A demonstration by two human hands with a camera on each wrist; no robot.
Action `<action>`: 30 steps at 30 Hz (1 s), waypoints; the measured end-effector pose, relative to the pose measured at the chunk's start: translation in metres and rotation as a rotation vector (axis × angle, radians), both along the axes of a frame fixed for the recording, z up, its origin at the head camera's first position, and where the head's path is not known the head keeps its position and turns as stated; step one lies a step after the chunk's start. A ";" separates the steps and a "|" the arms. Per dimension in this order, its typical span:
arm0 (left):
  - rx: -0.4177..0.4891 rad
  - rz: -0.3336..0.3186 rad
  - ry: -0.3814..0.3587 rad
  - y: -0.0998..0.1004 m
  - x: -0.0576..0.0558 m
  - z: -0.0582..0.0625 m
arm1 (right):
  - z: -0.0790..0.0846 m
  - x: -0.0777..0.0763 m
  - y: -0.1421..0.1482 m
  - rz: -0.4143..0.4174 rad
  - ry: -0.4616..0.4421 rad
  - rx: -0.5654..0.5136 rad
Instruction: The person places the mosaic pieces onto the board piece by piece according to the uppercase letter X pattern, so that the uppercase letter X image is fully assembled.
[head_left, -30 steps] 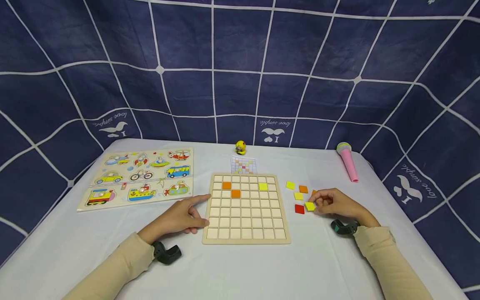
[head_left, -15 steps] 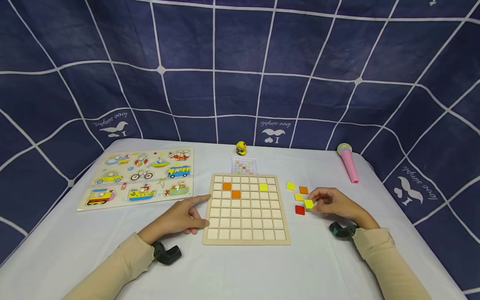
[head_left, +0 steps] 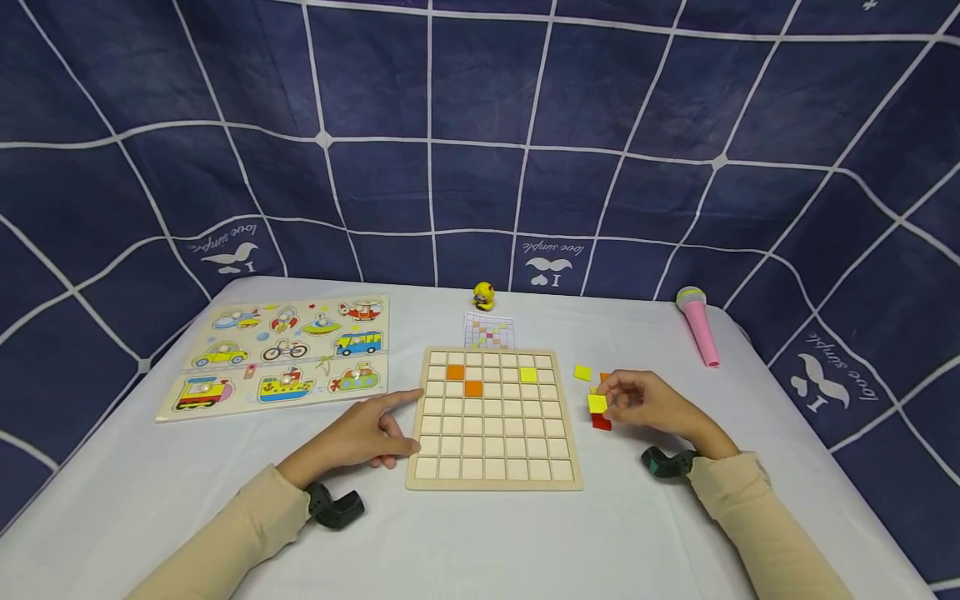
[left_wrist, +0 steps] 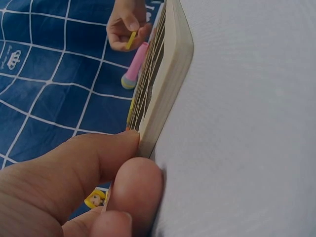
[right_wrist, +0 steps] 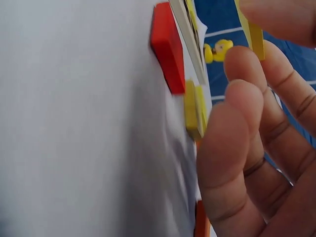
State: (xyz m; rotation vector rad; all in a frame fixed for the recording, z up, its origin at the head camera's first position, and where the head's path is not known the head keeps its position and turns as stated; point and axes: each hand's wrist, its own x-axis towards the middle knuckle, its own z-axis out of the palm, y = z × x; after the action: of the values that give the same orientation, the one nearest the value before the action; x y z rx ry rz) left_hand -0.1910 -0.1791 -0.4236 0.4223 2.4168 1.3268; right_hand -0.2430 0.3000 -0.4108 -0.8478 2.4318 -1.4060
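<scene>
A wooden grid board (head_left: pixel 491 421) lies mid-table, with two orange tiles (head_left: pixel 473 389) and a yellow tile (head_left: pixel 528 375) in its cells. My left hand (head_left: pixel 367 433) touches the board's left edge with index finger and thumb spread apart; the left wrist view shows those fingertips against the board's side (left_wrist: pixel 170 84). To the right of the board, my right hand (head_left: pixel 643 402) pinches a yellow square tile (head_left: pixel 597 404) above the table. Below it a red tile (right_wrist: pixel 168 47) lies on the cloth, partly covered in the head view. Another yellow tile (head_left: pixel 582 372) lies farther back.
Behind the board lie a printed grid card (head_left: pixel 489 331) and a small yellow-haired figurine (head_left: pixel 483 296). A vehicle peg puzzle (head_left: pixel 281 362) occupies the left side. At the back right is a pink toy microphone (head_left: pixel 699 329). Dark blue gridded cloth (head_left: pixel 480 183) hangs behind the table.
My right hand has lifted the yellow tile and carried it left, toward the board, now covering parts of the other loose tiles. The left hand stays at the board's edge.
</scene>
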 end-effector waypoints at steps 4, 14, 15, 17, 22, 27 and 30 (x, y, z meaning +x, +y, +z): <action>0.001 -0.003 0.002 0.000 0.000 0.000 | 0.001 -0.002 -0.011 0.006 -0.010 -0.003; 0.003 -0.008 0.008 0.000 0.000 0.000 | 0.005 -0.009 -0.035 0.009 -0.020 0.015; 0.004 -0.008 0.008 0.000 0.000 0.000 | 0.005 -0.010 -0.037 0.011 -0.023 0.015; 0.004 -0.007 0.006 0.000 0.000 0.000 | 0.005 -0.012 -0.042 0.013 -0.028 0.022; 0.001 0.001 0.002 0.000 0.000 -0.001 | 0.007 -0.017 -0.053 0.012 -0.020 0.042; 0.001 -0.002 0.000 0.000 0.000 -0.001 | 0.010 -0.021 -0.066 0.002 -0.002 0.064; 0.002 -0.003 0.000 0.000 -0.001 -0.001 | 0.012 -0.023 -0.073 -0.006 -0.005 0.075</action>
State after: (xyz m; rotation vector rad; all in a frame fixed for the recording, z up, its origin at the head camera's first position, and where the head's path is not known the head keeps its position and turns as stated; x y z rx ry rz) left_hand -0.1917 -0.1794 -0.4241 0.4266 2.4143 1.3280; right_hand -0.2661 0.2267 -0.3989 -0.8191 2.4684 -1.3087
